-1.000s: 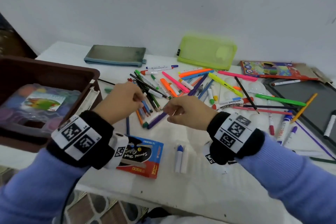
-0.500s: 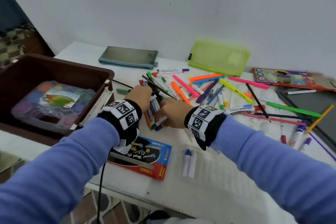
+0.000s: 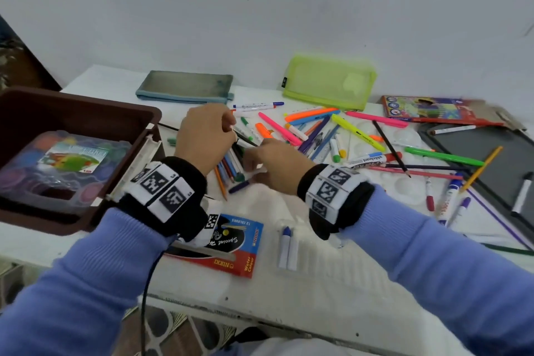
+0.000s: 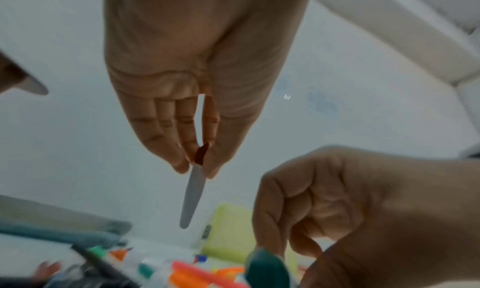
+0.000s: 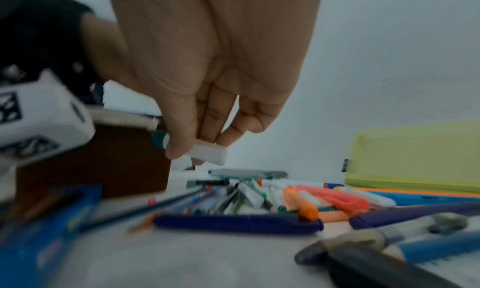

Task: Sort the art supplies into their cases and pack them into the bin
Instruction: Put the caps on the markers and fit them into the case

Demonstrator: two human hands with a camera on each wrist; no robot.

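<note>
At the near table edge the red-and-blue watercolour box and a blue-capped white pen lie unsorted. Just beyond, both hands have lifted off the pen pile they pressed into half a second ago, so picking has begun, though no case is filled. The left hand pinches a white marker with a dark red cap between thumb and fingertips, shown only by the left wrist view. The right hand pinches a white marker with a green end, plain in its own wrist view. Beyond lie the grey pouch and green mesh pouch, with the brown bin left
</note>
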